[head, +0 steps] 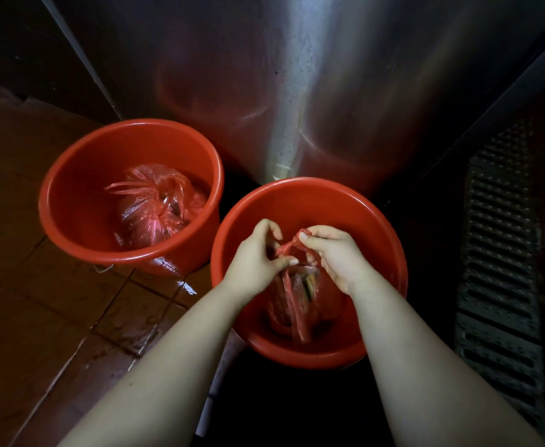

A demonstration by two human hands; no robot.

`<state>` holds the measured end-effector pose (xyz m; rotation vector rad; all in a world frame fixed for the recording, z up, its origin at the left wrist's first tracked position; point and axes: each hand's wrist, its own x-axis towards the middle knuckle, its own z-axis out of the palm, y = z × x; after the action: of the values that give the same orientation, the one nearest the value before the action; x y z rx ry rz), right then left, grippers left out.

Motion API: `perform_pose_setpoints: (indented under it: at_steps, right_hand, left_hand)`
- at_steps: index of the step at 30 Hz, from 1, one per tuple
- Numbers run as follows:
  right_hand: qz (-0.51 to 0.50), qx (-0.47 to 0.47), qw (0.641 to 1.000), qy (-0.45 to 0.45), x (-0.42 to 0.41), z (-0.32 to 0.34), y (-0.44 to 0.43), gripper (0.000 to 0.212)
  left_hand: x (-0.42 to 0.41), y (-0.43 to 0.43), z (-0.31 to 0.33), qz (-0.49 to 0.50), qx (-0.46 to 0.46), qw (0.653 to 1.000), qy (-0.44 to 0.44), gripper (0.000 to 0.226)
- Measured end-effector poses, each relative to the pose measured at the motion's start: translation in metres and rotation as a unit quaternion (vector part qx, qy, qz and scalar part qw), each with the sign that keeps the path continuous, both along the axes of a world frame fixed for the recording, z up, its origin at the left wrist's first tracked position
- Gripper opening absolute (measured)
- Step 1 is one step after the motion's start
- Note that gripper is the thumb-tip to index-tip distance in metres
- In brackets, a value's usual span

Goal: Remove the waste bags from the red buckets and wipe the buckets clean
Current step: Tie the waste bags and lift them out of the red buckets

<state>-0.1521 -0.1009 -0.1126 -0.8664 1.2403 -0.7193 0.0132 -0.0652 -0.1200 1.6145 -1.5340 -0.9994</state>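
STEP: bag removal, wiping not begun | HANDS: left hand (255,256) and right hand (335,253), fingers pinching the twisted handles of the red translucent plastic waste bag (300,301) | BAG: inside the near round red plastic bucket (310,195) | OTHER: second red plastic bucket (71,188) holds a knotted red bag (155,204) | NEXT: probably secure the handles, then lift straight up.

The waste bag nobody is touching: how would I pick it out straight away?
At the foot of the stainless steel panel stand two red buckets. Look in the left bucket, on the brown tiles: the knotted red waste bag lies there untouched, whereas the other bag, in the right bucket, is gripped by the left hand and right hand.
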Motion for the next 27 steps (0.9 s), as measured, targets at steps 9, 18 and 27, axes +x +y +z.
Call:
perform_pose_setpoints:
  at_steps: [9,18,27]
  right_hand:
    - [0.049,-0.064,0.996,-0.046,-0.004,0.011,0.005,0.011]
    - [-0.144,0.003,0.987,-0.066,-0.007,0.015,0.011,0.011]
    - [0.088,-0.086,0.982,0.141,-0.015,0.040,0.004,0.024]
  left_hand:
    - [-0.002,-0.013,-0.007,-0.030,0.211,0.950,0.229,0.011]
    - [-0.015,-0.028,0.025,0.189,0.205,0.774,0.568,0.026]
    - [-0.023,-0.030,0.028,-0.175,-0.017,0.904,-0.389,0.027]
